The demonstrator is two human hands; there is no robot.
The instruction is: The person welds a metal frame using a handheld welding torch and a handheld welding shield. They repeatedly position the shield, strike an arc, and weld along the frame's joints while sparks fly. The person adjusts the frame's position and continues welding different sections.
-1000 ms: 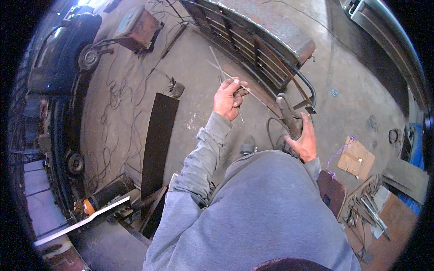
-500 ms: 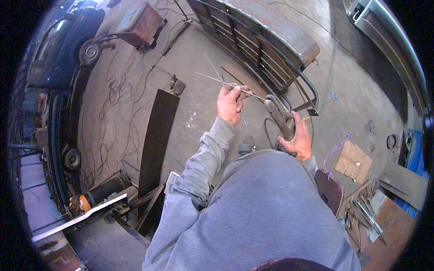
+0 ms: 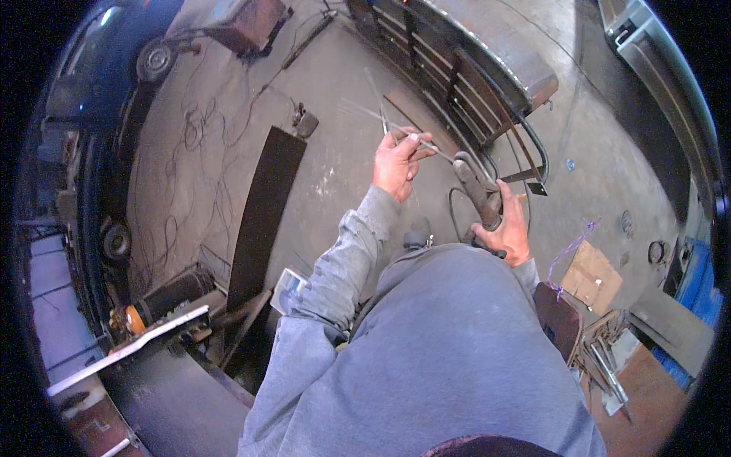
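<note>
My left hand is closed in a pinch on several thin welding rods. They cross one another and fan out beyond my fingers, their far ends smeared by motion. One rod reaches right, to the tip of a dark welding electrode holder; whether it sits in the jaws is too small to tell. My right hand grips that holder by its rear part, thumb on the near side and fingers on the far side. Both hands are out in front of my body, above the concrete floor.
A metal frame with slats stands ahead on the right. On the left lie a long dark plate and tangled cables. Cardboard and loose tools lie at the right. A white-edged bar juts in lower left.
My view has shifted slightly, and both hands appear a little farther right. The rods in my left hand have moved and now look blurred. Both grips stay as they were.
</note>
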